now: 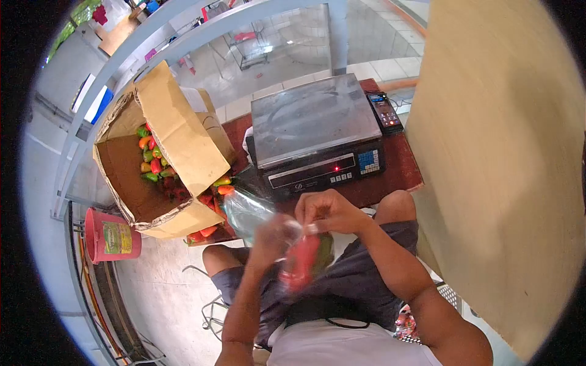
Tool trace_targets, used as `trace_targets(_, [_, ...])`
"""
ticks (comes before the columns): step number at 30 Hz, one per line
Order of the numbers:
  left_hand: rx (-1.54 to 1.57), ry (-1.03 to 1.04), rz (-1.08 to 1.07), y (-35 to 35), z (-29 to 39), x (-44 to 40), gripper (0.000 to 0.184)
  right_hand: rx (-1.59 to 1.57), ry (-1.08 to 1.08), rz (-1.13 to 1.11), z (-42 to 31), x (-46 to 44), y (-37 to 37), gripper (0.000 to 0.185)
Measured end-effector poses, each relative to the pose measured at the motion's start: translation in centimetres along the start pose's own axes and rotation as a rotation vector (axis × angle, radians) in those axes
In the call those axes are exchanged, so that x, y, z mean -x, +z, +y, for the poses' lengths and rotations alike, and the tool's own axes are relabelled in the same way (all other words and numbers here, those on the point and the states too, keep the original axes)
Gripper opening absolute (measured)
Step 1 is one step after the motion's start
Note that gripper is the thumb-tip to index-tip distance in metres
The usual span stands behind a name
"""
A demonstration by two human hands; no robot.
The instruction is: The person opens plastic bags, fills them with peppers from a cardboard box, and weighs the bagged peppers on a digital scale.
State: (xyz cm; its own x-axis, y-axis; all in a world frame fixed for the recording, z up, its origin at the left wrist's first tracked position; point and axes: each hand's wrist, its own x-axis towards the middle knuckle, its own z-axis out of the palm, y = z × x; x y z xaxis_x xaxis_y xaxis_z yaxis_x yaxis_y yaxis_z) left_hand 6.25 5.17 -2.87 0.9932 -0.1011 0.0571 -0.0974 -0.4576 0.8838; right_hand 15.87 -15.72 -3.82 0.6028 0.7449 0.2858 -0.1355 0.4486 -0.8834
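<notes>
A clear plastic bag (300, 263) with red and green peppers inside hangs over my lap, blurred by motion. My right hand (329, 211) pinches the gathered neck of this bag, fingers closed. Close beside the neck, on its left, is my left hand (273, 239); its fingers are smeared, so their grip cannot be made out. Behind my left hand, clear plastic bags (247, 213) lie at the table's front edge. Several loose peppers (207, 232) lie near them, by the box.
A cardboard box (183, 131) of peppers lies tipped on the left. A digital scale (317, 122) stands on the dark red table (400, 165), with a phone (384, 113) at its right. A pink bucket (113, 235) is at lower left; a wooden panel (500, 152) rises at right.
</notes>
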Motion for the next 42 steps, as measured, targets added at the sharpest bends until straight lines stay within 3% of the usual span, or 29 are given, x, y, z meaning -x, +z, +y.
trace_targets(2, [-0.220,0.140,0.036,-1.4,0.5,-0.7,0.013,0.343,-0.089,0.126,0.0,-0.5,-0.1,0.013])
trace_targets(4, [-0.442,0.102,0.045,-2.0,4.8,-0.5,0.013,0.705,-0.280,0.335,0.3,-0.8,-0.2,0.014])
trace_targets(8, [0.334,-0.137,0.179,5.4,5.5,2.8,0.011,0.075,-0.256,0.471,0.7,-0.9,2.0,0.021])
trace_targets(10, [0.805,-0.275,0.173,8.1,2.6,2.9,0.017,-0.165,-0.143,0.364,1.5,-0.1,1.4,0.026])
trace_targets(12, [-0.202,0.131,0.207,7.1,-0.4,2.8,0.021,-0.405,-0.010,0.255,2.2,0.7,1.1,0.041])
trace_targets(15, [-0.134,-0.130,0.187,5.9,-0.9,2.9,0.027,-0.409,-0.017,0.065,1.8,0.6,-0.3,0.049])
trace_targets(18, [-0.042,-0.083,0.125,4.8,-0.5,2.5,0.029,-0.431,0.019,-0.042,0.6,0.3,-0.1,0.054])
trace_targets(22, [-0.015,0.067,0.021,4.2,0.2,1.7,0.032,-0.350,-0.103,-0.268,0.8,0.3,-0.8,0.059])
trace_targets(25, [-0.051,0.196,-0.041,3.0,1.3,1.2,0.034,-0.323,-0.134,-0.328,0.7,-0.4,-0.4,0.082])
trace_targets(27, [-0.119,0.293,-0.047,1.8,2.5,0.6,0.036,-0.343,0.011,-0.270,-1.5,-0.4,0.8,0.106])
trace_targets(30, [-0.265,0.334,-0.009,-0.3,4.4,-0.2,0.038,-0.335,0.043,-0.319,-1.0,-1.0,1.4,0.124])
trace_targets(33, [-0.387,0.339,-0.046,-1.1,5.3,-0.2,0.030,-0.082,0.099,-0.276,-0.6,-0.8,1.3,0.112])
trace_targets(37, [-0.370,0.073,0.034,-0.7,4.4,0.4,0.021,0.242,0.210,-0.145,0.6,-0.6,1.2,0.092])
trace_targets(39, [-0.105,-0.116,-0.008,-0.8,0.5,1.0,0.019,0.473,0.224,0.006,0.2,-0.8,2.2,0.083])
trace_targets(42, [0.443,-0.440,0.006,-1.1,-1.6,1.4,0.024,0.580,0.053,0.083,1.6,-0.8,1.8,0.057])
